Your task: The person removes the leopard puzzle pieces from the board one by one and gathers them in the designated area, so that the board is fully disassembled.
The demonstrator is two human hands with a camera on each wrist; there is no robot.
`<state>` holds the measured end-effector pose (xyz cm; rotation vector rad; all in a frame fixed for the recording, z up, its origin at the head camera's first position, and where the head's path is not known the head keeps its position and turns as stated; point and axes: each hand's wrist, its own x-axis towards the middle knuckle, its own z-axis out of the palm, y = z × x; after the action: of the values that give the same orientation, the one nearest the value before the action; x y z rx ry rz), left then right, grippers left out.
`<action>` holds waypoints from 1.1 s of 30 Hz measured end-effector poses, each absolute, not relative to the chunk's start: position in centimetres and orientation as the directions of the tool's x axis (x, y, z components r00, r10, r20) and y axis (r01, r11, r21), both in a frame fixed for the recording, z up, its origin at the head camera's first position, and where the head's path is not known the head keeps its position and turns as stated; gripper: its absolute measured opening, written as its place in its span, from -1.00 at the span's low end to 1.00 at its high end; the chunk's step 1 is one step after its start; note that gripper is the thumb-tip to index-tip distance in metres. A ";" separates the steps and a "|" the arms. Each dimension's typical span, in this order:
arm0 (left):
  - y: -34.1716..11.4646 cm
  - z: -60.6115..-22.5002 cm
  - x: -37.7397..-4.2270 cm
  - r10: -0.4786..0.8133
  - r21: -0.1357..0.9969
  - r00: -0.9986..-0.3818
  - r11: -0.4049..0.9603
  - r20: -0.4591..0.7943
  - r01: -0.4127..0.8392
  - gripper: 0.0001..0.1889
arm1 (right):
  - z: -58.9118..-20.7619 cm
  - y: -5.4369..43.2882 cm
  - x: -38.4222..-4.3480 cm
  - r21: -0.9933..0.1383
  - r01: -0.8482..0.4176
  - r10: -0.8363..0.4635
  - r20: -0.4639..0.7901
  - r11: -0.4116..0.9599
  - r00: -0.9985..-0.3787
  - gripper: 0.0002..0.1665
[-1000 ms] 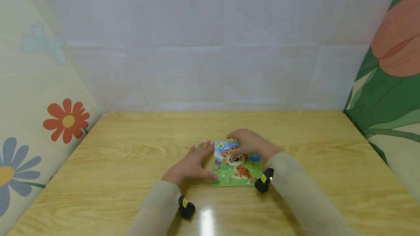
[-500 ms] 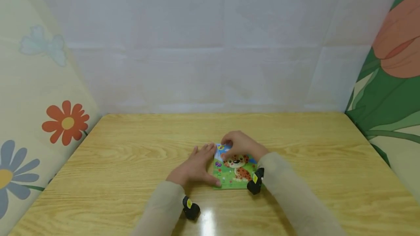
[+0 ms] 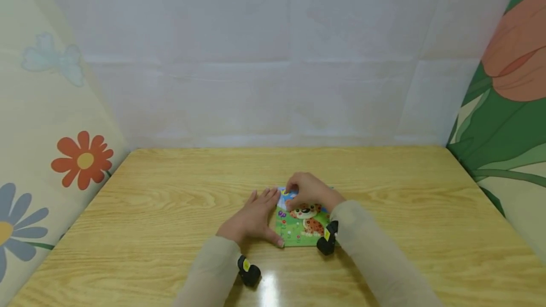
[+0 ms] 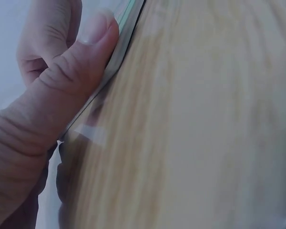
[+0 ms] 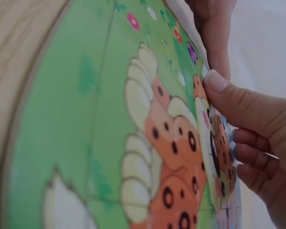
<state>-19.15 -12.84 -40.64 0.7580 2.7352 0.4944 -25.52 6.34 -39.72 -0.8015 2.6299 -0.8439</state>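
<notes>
A square jigsaw puzzle [image 3: 294, 238] with a spotted leopard cub on green grass and blue sky lies on the table; seams cross it in the right wrist view. My left hand [image 3: 253, 217] rests along its left edge, fingers stretched out; the left thumb [image 4: 93, 36] touches the front left corner. Over the upper left part my right hand [image 3: 311, 191] curls its fingers and thumb onto the puzzle. The right thumb [image 5: 229, 88] touches the cub's ear, beside the raised-looking head [image 5: 212, 148]. The right index fingertip is hidden in the right wrist view.
The wood-grain table [image 3: 170, 193] stretches out around the puzzle. A white cloth [image 3: 273, 84] hangs behind it, with flower-printed panels [image 3: 85, 160] at both sides. Black wrist cameras [image 3: 249, 271] sit on both sleeves, low over the table.
My right hand has moved left and its fingers have curled in toward the thumb at the puzzle's upper left. My left hand has come slightly right, its thumb now on the front left corner.
</notes>
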 end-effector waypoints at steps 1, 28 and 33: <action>-12.9 -40.6 -19.1 0.535 0.385 -0.831 0.806 -0.152 0.449 0.34 | -39.7 6.3 -25.5 -0.601 -0.420 -0.574 -0.080 0.680 -0.815 -0.59; -12.8 -40.7 -19.1 0.524 0.356 -0.834 0.823 -0.172 0.444 0.35 | -38.6 4.3 -25.2 -0.528 -0.296 -0.477 -0.246 0.796 -0.844 -0.60; -12.7 -40.6 -19.1 0.533 0.355 -0.828 0.818 -0.172 0.452 0.34 | -38.4 4.3 -25.0 -0.513 -0.306 -0.477 -0.241 0.802 -0.845 -0.61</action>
<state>-19.12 -12.68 -40.56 0.7565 2.7381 0.4391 -25.02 4.31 -38.39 -0.5935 2.6285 -0.6608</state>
